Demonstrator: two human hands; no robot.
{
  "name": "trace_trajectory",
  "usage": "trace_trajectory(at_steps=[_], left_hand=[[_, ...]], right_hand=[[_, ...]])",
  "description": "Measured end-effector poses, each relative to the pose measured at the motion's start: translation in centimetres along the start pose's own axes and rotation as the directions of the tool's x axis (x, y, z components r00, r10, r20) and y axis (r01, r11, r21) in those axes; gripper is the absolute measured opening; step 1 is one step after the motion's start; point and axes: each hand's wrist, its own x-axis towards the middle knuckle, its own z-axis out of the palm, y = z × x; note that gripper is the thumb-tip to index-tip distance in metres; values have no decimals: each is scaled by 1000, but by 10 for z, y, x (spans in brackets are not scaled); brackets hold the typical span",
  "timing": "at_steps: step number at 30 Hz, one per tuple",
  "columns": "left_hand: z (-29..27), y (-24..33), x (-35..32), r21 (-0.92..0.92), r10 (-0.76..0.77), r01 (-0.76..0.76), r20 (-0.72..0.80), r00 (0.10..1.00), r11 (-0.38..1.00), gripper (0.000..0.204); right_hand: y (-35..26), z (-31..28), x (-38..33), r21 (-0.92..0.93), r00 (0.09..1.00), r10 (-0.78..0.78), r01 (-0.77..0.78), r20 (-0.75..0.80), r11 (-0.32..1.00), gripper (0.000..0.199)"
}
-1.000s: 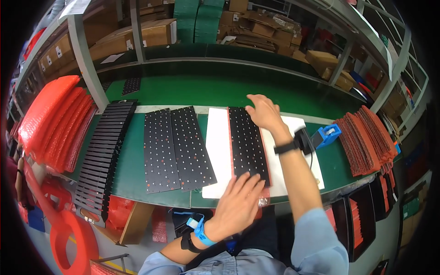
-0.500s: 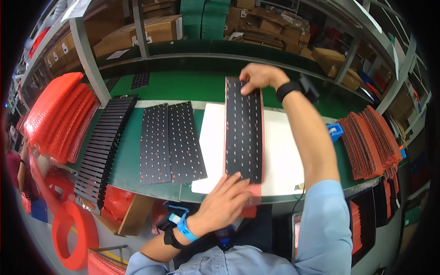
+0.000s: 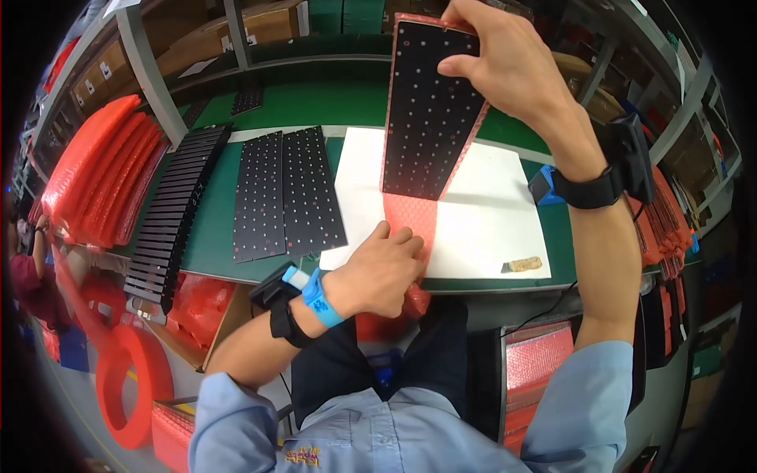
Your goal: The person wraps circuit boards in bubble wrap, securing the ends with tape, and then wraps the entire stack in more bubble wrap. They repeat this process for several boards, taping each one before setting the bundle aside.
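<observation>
A black panel [image 3: 434, 110] dotted with small light spots stands tilted up over the white board [image 3: 490, 213], its lower end towards me. My right hand [image 3: 505, 59] grips its raised far end, thumb on the dotted face. Red bubble wrap [image 3: 410, 217] lies behind the panel, shows along its edges and runs on towards me past its lower end. On that near stretch my left hand [image 3: 377, 272] is closed, fingers curled over the wrap. Two similar dotted panels [image 3: 259, 197] [image 3: 312, 189] lie side by side left of the board.
A slotted black rack [image 3: 177, 213] and stacked red bubble-wrap pouches [image 3: 98, 173] are at the left. A tan-wrapped blade [image 3: 522, 265] lies on the board's near right corner, a blue tape dispenser [image 3: 544, 186] beyond. Red wrapped pieces [image 3: 666, 225] stand at the right. A red roll [image 3: 130, 398] sits below.
My right hand has lifted the panel's far end from the board, with wrap behind it. My left hand has moved slightly nearer me, its fingers now curled on the wrap.
</observation>
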Motion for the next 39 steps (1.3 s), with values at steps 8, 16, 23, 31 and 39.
trace_trajectory(at_steps=[8, 16, 23, 31, 39], left_hand=[[-9, 51, -17, -174, 358, -314, 403, 842, 933, 14], [-47, 97, -52, -555, 574, -372, 245, 781, 744, 21], [-2, 88, -60, -190, 235, -233, -15, 972, 954, 12], [108, 134, -129, -428, 77, -72, -5, 997, 901, 22], [119, 90, -171, -797, 95, 410, 497, 863, 443, 19]], right_hand=[[-17, -19, -18, 37, 994, -105, 104, 15, 994, 29], [6, 13, -38, -189, 938, -281, 244, -204, 951, 25], [34, 81, -88, -219, 933, -319, 281, -164, 934, 20], [24, 116, -170, -27, 986, -152, 154, 64, 988, 33], [19, 119, -184, 117, 978, -53, 30, 204, 993, 42]])
